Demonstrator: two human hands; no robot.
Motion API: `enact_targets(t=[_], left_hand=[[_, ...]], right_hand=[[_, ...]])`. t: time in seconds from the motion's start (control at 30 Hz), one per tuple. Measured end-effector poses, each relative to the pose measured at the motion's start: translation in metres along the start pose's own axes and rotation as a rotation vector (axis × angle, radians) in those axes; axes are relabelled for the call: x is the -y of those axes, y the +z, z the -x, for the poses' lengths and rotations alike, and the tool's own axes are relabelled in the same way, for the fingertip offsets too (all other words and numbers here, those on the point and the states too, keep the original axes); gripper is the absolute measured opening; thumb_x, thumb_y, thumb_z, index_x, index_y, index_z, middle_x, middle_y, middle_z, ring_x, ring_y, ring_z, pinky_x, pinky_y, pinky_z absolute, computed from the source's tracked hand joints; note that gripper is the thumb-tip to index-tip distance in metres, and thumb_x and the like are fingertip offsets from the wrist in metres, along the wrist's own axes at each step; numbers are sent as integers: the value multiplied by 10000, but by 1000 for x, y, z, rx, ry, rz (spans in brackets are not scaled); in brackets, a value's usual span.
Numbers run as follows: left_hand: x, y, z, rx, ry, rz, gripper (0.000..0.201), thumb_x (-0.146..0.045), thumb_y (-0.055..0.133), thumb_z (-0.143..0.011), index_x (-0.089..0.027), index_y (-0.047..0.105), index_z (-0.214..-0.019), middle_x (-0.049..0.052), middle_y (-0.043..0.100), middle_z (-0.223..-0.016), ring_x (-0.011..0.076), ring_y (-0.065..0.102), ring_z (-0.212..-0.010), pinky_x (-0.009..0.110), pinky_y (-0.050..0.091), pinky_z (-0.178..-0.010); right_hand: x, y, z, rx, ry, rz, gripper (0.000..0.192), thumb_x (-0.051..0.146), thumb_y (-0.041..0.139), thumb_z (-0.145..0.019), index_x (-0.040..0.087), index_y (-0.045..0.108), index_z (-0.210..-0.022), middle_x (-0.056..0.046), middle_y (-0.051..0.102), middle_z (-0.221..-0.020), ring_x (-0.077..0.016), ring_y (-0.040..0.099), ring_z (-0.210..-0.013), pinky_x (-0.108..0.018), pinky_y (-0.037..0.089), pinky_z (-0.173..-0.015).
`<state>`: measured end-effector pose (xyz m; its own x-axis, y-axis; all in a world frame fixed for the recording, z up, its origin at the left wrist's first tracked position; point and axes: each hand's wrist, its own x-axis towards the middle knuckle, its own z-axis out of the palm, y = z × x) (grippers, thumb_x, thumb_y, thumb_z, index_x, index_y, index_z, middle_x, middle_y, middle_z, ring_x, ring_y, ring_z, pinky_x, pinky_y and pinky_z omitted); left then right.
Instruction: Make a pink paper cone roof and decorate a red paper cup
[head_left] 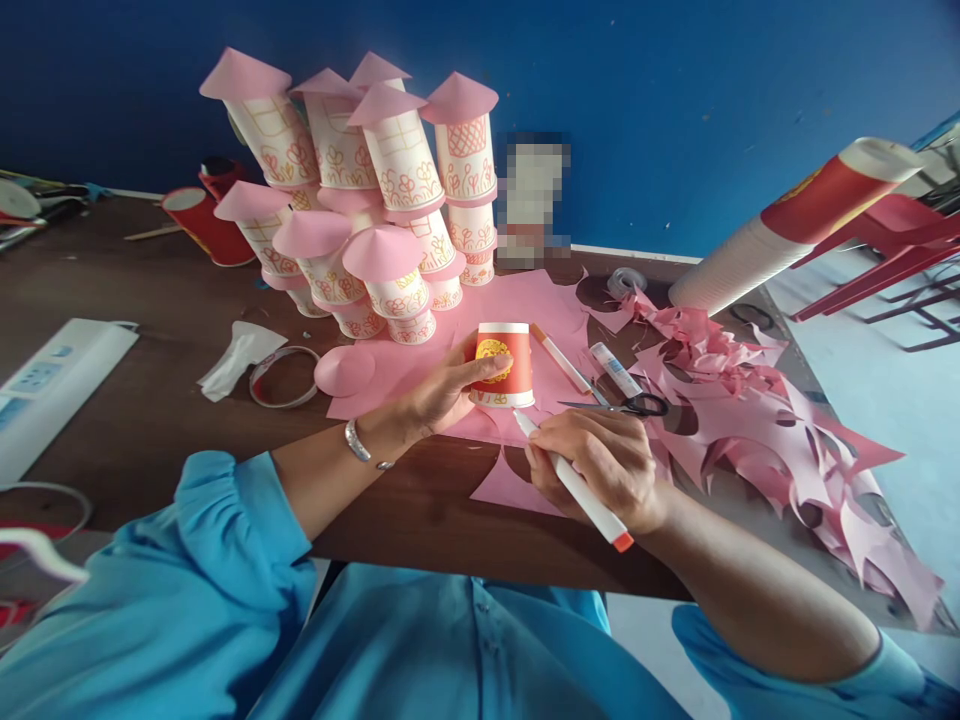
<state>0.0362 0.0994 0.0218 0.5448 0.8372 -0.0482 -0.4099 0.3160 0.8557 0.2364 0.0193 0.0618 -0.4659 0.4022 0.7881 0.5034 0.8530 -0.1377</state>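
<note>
Cup (504, 364), red with a gold motif, stands upside down on the pink sheet (555, 320) at the centre of the frame, and the left hand (442, 395) wraps its fingers round the near side to pin it there. Just below and right of it, the right hand (600, 465) is closed round a white marker (574, 480) with an orange end, the tip resting on the paper right at the cup's rim.

It looks like a circle is being traced round the rim. To do that well, I'd judge the left hand should press straight down so the cup cannot creep, and the marker should stay upright and tight against the rim all the way round, with the sheet lying flat.

Scissors (626, 405), a second pen (561, 358) and a glue stick (613, 368) lie just right of the cup. A pink cone (344, 370) sits to its left. A pile of cups with pink cone tops (375, 190) fills the upper middle, a sleeve of stacked cups (787, 235) lies at upper right, and pink offcuts (765, 420) spread along the right side of the table (150, 420).
</note>
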Motion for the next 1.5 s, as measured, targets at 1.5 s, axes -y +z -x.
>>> enact_targets(t=[1.5], left_hand=[[-2,-6,4,87,53,-125,339,-418,760,-947,-215,739,-1218,92,790,-1135,282,746,-1055,407,600,-905]], right_hand=[[1,4,3,11,34,7,217,39,652,-952,236,569,-989,54,676,-678,-138,660,-538,-265,535,-513]])
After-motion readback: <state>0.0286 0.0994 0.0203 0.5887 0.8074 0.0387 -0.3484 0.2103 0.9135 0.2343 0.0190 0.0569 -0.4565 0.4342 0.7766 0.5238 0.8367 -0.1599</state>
